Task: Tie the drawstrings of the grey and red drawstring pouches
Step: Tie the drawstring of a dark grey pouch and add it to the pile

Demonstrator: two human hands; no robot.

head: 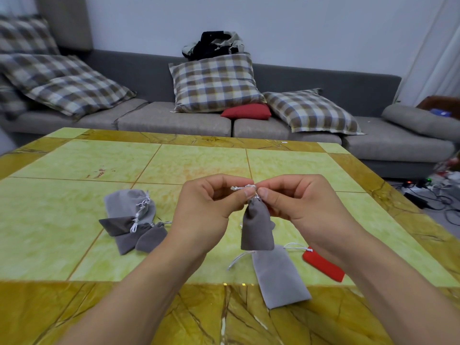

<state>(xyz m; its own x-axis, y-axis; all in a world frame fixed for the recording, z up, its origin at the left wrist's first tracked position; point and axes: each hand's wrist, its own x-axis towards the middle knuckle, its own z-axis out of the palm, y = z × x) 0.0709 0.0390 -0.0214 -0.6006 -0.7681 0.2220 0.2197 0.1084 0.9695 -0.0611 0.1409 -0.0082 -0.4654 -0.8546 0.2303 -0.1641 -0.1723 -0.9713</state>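
Observation:
A small grey pouch (257,227) hangs in the air above the table, its neck gathered. My left hand (209,205) and my right hand (296,197) both pinch its white drawstring (245,188) just above the neck. Below it a larger grey pouch (278,277) lies flat with loose white strings. A red pouch (323,266) lies to its right, partly hidden by my right forearm. To the left, a pile of several grey pouches (135,220) rests on the table with their necks cinched.
The yellow-green tiled table (99,165) has a darker marbled border. Behind it stands a grey sofa (174,120) with plaid cushions and a small red cushion (247,112). Cables and a power strip (423,195) lie on the floor at the right.

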